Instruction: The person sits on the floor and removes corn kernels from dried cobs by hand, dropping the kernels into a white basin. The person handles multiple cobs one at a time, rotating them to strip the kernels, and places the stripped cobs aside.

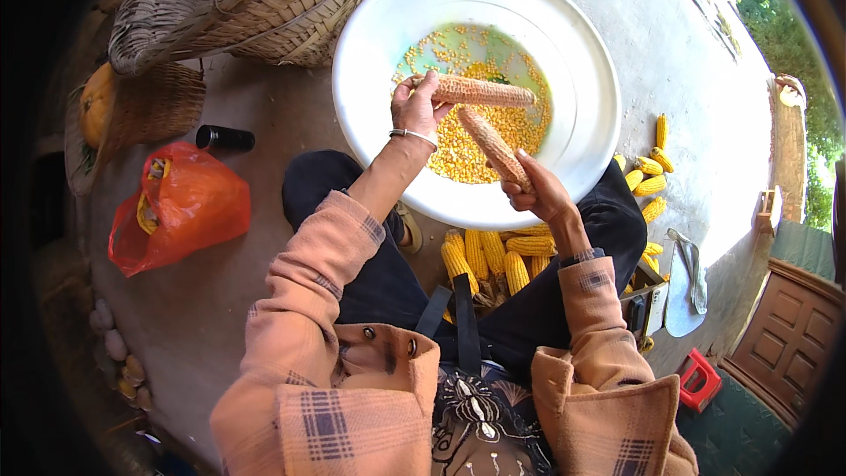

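A wide white basin with loose yellow corn kernels in its bottom stands before me, over my knees. Above it, my left hand grips one end of a bare corncob, which points right. My right hand holds a second bare corncob by its lower end, slanting up to the left. Its tip is close below the first cob; whether they touch I cannot tell. Whole yellow ears of corn lie between my legs, just below the basin's near rim.
More corn ears lie on the floor at right, near an open box and a red plastic stool. On the left are an orange plastic bag, a black cylinder, a large woven basket and a pumpkin.
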A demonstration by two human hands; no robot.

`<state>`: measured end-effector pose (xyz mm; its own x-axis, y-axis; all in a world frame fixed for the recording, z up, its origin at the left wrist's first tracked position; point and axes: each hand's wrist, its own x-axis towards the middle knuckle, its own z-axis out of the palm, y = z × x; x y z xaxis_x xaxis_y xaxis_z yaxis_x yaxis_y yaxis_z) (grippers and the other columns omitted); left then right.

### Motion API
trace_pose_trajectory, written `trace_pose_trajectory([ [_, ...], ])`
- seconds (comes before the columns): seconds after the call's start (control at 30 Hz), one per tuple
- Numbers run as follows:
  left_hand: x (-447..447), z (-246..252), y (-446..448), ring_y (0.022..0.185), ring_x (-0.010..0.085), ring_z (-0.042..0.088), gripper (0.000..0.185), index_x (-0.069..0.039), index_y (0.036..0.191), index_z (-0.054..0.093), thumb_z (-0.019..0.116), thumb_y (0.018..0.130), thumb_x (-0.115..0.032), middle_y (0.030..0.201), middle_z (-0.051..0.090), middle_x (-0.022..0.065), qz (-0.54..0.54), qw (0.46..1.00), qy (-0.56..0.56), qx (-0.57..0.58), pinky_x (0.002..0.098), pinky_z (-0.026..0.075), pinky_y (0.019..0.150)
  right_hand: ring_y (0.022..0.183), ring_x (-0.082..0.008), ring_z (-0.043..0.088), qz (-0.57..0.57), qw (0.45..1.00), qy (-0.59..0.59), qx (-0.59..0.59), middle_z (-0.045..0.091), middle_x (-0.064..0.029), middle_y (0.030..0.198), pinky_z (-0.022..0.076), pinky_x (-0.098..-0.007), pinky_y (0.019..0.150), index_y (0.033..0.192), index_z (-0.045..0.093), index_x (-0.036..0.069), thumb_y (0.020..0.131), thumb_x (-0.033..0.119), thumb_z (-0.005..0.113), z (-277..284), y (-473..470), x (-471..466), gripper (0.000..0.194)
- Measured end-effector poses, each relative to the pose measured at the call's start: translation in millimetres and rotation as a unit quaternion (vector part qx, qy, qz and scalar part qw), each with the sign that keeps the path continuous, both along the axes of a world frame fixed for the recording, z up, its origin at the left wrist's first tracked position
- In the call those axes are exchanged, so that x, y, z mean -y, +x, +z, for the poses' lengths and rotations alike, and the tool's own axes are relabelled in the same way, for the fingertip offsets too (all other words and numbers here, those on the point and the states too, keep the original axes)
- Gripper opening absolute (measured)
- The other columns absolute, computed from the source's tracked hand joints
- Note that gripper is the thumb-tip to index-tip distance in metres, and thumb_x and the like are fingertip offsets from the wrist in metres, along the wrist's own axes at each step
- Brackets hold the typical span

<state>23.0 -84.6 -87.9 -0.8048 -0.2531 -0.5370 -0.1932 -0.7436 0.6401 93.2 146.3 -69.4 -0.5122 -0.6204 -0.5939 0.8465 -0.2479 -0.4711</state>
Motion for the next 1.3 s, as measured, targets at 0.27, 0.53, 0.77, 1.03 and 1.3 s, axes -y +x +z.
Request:
trace_pose_trajectory([
  [0.27, 36.9, 14.3, 36.3, 0.094, 0.029, 0.063, 0.023, 0.003, 0.107, 0.057, 0.065, 0.088, -0.006, 0.108, 0.061, 0.0166, -0.124, 0.969, 0.213, 0.008, 0.0424, 0.062, 0.074, 0.044, -0.0053, 0.029, -0.188, 0.974, 0.129, 0.005, 0.046, 0.0, 0.069, 0.0261, -0.0201, 0.041, 0.115, 0.048, 0.007, 0.103, 0.043, 0.034, 18.2, -3.0, -17.0, 0.041],
  [0.53, 28.3, 33.7, 76.3, 0.098, 0.0283, 0.062, 0.054, 0.003, 0.132, 0.041, 0.056, 0.08, -0.006, 0.11, 0.058, 0.0185, -0.343, 0.892, 0.294, 0.027, 0.0378, 0.056, 0.084, 0.056, -0.0094, 0.048, -0.058, 0.828, 0.081, -0.552, 0.063, -0.0066, 0.093, 0.0416, -0.0218, 0.055, 0.122, 0.053, 0.003, 0.102, 0.043, 0.04, 238.1, -149.2, 86.5, 0.047],
  [0.77, 32.6, 45.5, 72.8, 0.087, 0.0281, 0.063, 0.063, -0.003, 0.134, 0.038, 0.049, 0.072, -0.001, 0.1, 0.059, 0.0167, -0.39, 0.902, 0.114, -0.147, 0.0399, 0.055, 0.081, 0.074, -0.015, 0.065, -0.053, 0.748, 0.233, -0.62, 0.065, -0.0129, 0.098, 0.0535, -0.0265, 0.059, 0.124, 0.054, 0.0, 0.101, 0.035, 0.049, 250.7, -154.9, 77.7, 0.042],
  [1.03, 14.2, 49.9, 68.0, 0.084, 0.0193, 0.059, 0.039, -0.005, 0.116, 0.05, 0.059, 0.094, -0.036, 0.092, 0.056, 0.0069, -0.372, 0.917, 0.061, -0.128, 0.0336, 0.049, 0.079, 0.061, -0.0271, 0.059, -0.09, 0.755, 0.468, -0.451, 0.059, -0.0176, 0.069, 0.0459, -0.0375, 0.058, 0.082, 0.059, -0.002, 0.09, 0.014, 0.057, 61.8, 22.9, -28.1, 0.017],
  [1.3, -43.2, 46.1, 66.8, 0.077, 0.0154, 0.057, 0.043, -0.005, 0.128, 0.042, 0.062, 0.09, -0.009, 0.087, 0.057, 0.0051, -0.392, 0.896, -0.145, -0.149, 0.0305, 0.05, 0.074, 0.062, -0.0064, 0.061, -0.362, 0.707, 0.464, -0.392, 0.064, -0.0035, 0.07, 0.0496, -0.0222, 0.054, 0.095, 0.064, -0.001, 0.096, 0.012, 0.054, 52.8, 66.0, -147.0, 0.016],
])
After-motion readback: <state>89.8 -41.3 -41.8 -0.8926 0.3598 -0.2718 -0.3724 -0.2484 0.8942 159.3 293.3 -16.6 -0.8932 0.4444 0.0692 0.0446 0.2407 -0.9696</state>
